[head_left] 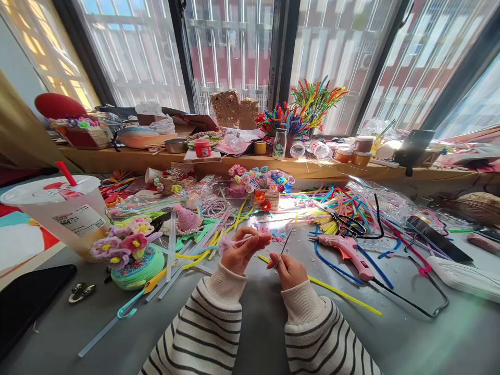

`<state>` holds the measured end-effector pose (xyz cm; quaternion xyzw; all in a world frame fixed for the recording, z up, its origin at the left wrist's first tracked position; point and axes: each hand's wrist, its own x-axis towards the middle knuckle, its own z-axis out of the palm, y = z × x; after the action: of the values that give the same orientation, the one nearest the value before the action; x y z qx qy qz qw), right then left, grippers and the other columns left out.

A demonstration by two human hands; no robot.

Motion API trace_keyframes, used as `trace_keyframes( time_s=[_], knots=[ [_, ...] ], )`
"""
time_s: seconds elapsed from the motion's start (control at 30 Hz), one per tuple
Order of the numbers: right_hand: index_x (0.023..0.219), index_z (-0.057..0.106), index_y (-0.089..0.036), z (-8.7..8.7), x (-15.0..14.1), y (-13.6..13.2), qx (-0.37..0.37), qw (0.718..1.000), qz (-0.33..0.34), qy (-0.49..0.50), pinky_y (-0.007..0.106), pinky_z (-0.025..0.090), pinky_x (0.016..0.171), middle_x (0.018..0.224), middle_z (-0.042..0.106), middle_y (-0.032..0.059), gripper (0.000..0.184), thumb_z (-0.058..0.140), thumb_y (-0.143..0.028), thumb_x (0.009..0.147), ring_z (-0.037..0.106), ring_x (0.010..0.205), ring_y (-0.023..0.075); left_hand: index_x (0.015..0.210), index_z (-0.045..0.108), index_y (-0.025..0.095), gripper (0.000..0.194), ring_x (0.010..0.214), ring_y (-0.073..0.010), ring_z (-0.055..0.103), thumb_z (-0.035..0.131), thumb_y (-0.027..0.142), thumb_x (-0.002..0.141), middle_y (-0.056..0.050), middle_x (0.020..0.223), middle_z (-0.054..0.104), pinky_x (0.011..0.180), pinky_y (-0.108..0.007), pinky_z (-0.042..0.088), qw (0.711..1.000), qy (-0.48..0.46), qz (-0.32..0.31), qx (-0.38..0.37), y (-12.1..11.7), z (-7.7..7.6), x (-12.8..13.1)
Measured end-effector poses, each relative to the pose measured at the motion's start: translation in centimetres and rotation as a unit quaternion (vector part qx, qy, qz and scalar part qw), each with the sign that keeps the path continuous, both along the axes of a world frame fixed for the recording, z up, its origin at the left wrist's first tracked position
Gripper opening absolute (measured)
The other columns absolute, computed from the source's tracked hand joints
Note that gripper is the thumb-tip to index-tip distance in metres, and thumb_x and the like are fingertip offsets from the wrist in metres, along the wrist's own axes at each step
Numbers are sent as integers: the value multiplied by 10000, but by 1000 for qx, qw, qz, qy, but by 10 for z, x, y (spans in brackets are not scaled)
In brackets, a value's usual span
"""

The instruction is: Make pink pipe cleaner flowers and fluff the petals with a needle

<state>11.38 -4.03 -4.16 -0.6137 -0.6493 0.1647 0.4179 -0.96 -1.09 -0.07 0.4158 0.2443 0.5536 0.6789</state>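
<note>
In the middle of the head view, my left hand [242, 250] is closed around a fluffy pale pink pipe cleaner [228, 242], which sticks out to the left of the fingers. My right hand [291, 270] grips a thin, dark, pointed metal tool [287, 242] with its tip up; its exact kind is hidden by the fingers. The two hands are a short gap apart above the grey table [261, 333]. Pink and blue fuzzy scraps [278, 235] lie just beyond them. A yellow pipe cleaner [347, 297] runs from behind my right hand toward the right.
To the right lie a pink glue gun [349, 252], black-handled scissors [347, 225] and a phone [439, 239]. At left stand a drink cup [74, 213] and a green pot of pipe-cleaner flowers [138, 268], near clear glue sticks [172, 245]. A cluttered sill [234, 165] runs along the windows.
</note>
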Motion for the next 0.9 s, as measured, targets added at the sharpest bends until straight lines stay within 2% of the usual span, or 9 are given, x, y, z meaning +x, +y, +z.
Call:
trace_keyframes(
  time_s=[0.17, 0.37, 0.5, 0.6, 0.77, 0.9],
  knots=[
    [642, 611, -179, -2, 1, 1, -6, 999, 0, 42, 230, 376, 511, 598, 638, 26, 309, 408, -388, 747, 568, 555, 160, 691, 583, 159, 114, 741, -142, 590, 628, 169, 587, -21, 771, 655, 705, -246, 444, 1000, -7, -18, -1, -1, 2, 1],
    [684, 603, -152, -7, 1, 2, 35, 997, -3, 75, 236, 390, 499, 585, 615, 50, 336, 407, -420, 735, 547, 525, 154, 845, 594, 131, 196, 827, -178, 566, 540, 206, 672, -78, 924, 618, 728, -268, 433, 999, 8, -35, 12, -4, 4, 1],
    [732, 588, -141, -6, 0, 2, 27, 994, 24, 101, 214, 369, 429, 475, 545, 17, 385, 343, -437, 762, 482, 410, 116, 830, 562, 149, 208, 712, -141, 594, 592, 154, 624, -47, 836, 647, 650, -234, 451, 999, 33, 0, -7, -3, 4, 3],
    [675, 577, -155, -2, -1, 1, 21, 993, 49, 102, 199, 347, 402, 425, 497, -2, 439, 274, -453, 784, 448, 378, 100, 848, 491, 172, 279, 616, -126, 603, 615, 148, 600, -31, 762, 661, 575, -224, 457, 998, 47, 10, -28, -2, 4, 3],
    [574, 555, -169, 4, -1, -2, 41, 993, 62, 88, 202, 344, 432, 458, 520, 13, 513, 228, -511, 774, 476, 436, 108, 872, 386, 196, 411, 531, -127, 596, 650, 160, 560, -18, 672, 664, 485, -205, 444, 997, 55, 9, -45, -1, 5, 3],
    [589, 559, -165, 5, -2, -3, 48, 990, 82, 108, 220, 367, 514, 548, 562, 32, 557, 213, -573, 743, 516, 528, 132, 845, 431, 171, 395, 491, -116, 579, 670, 175, 531, -19, 627, 655, 452, -194, 434, 997, 55, -8, -52, 0, 3, 3]
  ],
)
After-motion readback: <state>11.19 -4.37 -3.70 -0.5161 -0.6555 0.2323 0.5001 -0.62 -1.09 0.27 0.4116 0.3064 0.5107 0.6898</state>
